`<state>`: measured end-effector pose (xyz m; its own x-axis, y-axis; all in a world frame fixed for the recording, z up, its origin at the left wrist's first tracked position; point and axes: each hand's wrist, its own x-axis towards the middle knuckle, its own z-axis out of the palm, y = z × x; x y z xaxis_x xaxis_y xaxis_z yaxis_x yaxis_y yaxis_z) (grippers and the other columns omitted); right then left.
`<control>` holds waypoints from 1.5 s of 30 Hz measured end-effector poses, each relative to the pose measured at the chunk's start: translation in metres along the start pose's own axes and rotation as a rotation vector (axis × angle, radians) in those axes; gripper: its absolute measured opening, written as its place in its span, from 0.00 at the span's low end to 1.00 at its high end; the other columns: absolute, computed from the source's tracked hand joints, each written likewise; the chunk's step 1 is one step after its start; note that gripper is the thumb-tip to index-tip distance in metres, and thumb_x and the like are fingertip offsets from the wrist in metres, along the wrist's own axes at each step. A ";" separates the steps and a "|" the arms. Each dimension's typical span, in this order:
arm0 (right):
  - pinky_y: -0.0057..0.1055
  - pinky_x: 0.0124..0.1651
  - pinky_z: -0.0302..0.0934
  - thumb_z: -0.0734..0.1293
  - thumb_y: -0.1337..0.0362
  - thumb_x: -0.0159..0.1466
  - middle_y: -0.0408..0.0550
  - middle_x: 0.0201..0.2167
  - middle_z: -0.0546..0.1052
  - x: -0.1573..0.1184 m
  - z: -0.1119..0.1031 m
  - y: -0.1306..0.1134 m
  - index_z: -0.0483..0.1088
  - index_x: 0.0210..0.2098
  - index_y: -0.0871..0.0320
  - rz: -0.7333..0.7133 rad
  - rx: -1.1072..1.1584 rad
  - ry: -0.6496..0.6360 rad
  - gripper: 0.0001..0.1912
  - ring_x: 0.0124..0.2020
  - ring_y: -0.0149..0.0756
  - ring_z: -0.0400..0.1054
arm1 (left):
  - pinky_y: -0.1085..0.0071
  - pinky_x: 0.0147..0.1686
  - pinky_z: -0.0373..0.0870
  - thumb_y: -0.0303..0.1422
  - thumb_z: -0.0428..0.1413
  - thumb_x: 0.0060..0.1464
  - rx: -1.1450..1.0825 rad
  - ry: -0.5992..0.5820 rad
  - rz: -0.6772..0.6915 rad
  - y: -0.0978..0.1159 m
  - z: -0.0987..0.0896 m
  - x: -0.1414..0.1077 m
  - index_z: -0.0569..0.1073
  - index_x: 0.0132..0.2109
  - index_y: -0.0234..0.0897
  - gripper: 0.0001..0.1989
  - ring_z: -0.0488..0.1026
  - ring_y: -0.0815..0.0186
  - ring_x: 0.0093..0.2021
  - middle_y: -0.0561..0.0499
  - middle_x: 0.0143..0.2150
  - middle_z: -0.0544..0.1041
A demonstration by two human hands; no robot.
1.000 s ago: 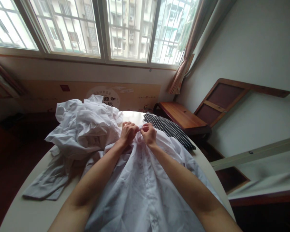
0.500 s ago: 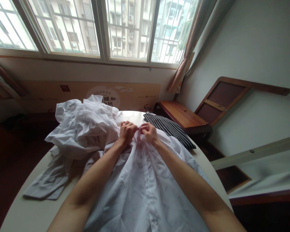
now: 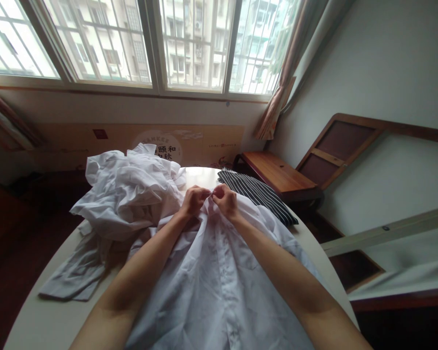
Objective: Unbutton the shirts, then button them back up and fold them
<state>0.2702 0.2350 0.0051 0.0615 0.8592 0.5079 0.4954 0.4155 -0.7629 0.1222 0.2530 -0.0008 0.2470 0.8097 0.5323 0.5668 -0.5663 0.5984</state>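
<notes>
A white button-up shirt point(image 3: 200, 282) is spread over the table toward me, its buttoned front strip running down the middle. At the shirt's far end, my left hand point(image 3: 195, 199) pinches the gathered fabric near the collar. Close against it, my right hand point(image 3: 225, 198) grips the same spot, fingertips nearly meeting those of the left. Whether a button sits between the fingers is too small to make out. To the left of my hands lies a crumpled heap of white clothing point(image 3: 127, 189), with a flat sleeve or cuff hanging out of it toward me.
The white table point(image 3: 32, 321) has a rounded edge. A black-and-white striped cloth point(image 3: 257, 194) lies at its far right. Behind that stand a wooden bench point(image 3: 277, 170) and a tilted wooden panel point(image 3: 328, 150) against the wall. A tan printed board point(image 3: 211, 136) is under the window.
The fingers of my right hand have curled in more tightly at the collar, and both hands stay at the same place. The view has shifted very slightly.
</notes>
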 end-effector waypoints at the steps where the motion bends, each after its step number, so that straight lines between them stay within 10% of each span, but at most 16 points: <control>1: 0.30 0.36 0.63 0.65 0.67 0.52 0.42 0.27 0.75 -0.001 0.001 -0.001 0.67 0.32 0.56 -0.006 -0.019 0.011 0.06 0.28 0.34 0.70 | 0.72 0.36 0.68 0.27 0.55 0.52 0.010 0.002 0.002 0.001 0.000 0.000 0.78 0.37 0.37 0.07 0.72 0.66 0.33 0.49 0.33 0.78; 20: 0.28 0.31 0.53 0.62 0.63 0.60 0.41 0.23 0.69 -0.016 0.012 -0.007 0.58 0.28 0.55 -0.192 -0.298 0.161 0.07 0.25 0.33 0.63 | 0.61 0.45 0.57 0.37 0.49 0.59 0.451 0.081 0.011 0.031 -0.008 -0.010 0.77 0.34 0.39 0.14 0.65 0.59 0.40 0.47 0.34 0.75; 45: 0.36 0.43 0.59 0.66 0.61 0.53 0.51 0.37 0.70 -0.019 0.007 -0.003 0.64 0.35 0.57 -0.083 -0.383 0.164 0.12 0.40 0.42 0.63 | 0.65 0.48 0.63 0.31 0.52 0.55 0.217 0.112 -0.135 0.004 0.000 -0.003 0.74 0.46 0.36 0.12 0.69 0.60 0.47 0.46 0.45 0.75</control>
<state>0.2617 0.2197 -0.0046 0.1291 0.7558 0.6419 0.7886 0.3142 -0.5286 0.1240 0.2478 0.0000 0.0758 0.8468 0.5265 0.7469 -0.3980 0.5326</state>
